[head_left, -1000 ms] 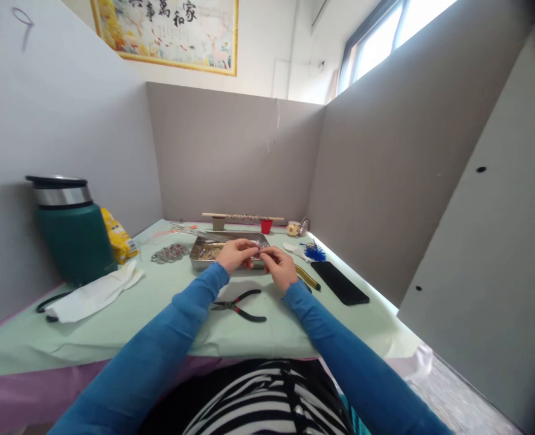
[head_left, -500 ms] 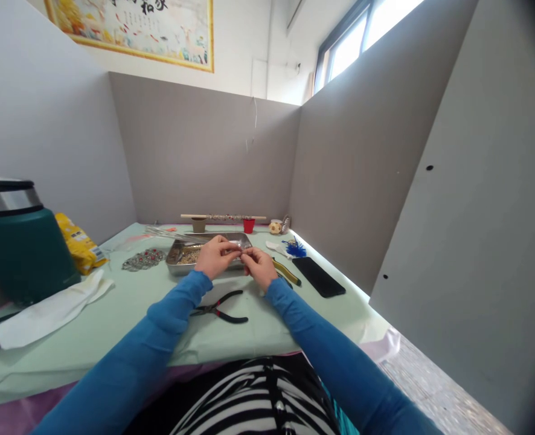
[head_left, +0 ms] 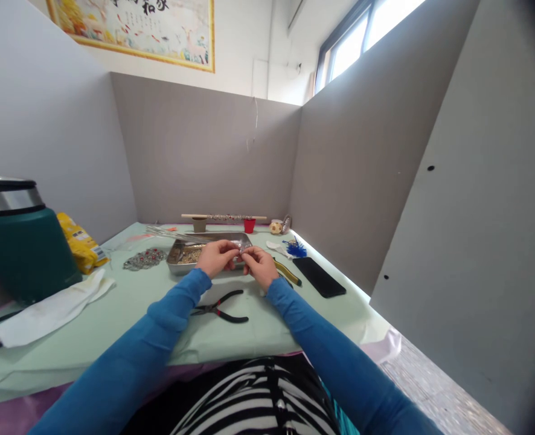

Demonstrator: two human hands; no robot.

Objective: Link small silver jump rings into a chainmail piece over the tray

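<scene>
Nearly everything on the table sits further left in the frame than one second ago, because the view has turned to the right. Both hands have kept close together all that time.

From where I stand, two blue sleeves reach up from the bottom corners of the frame and come together near the middle. The left hand bends in from the left, knuckles up. The right hand leans in from the right, and their fingertips meet. Thumbs and fingers are pinched tight on a tiny piece, right at the middle of the frame. It is too small for me to tell its shape.

Behind the hands is a metal tray; they hide part of its near right side. I can't tell if they touch its rim. Black pliers lie just below the hands, handles spread to the right. A yellow-handled tool lies close by the right hand, and a black phone is further right.

The table's front edge runs low across the frame, under both sleeves. A strip of green top shows between the pliers and that edge. More green shows below the phone, out to the slanting right edge by the gray wall.
</scene>
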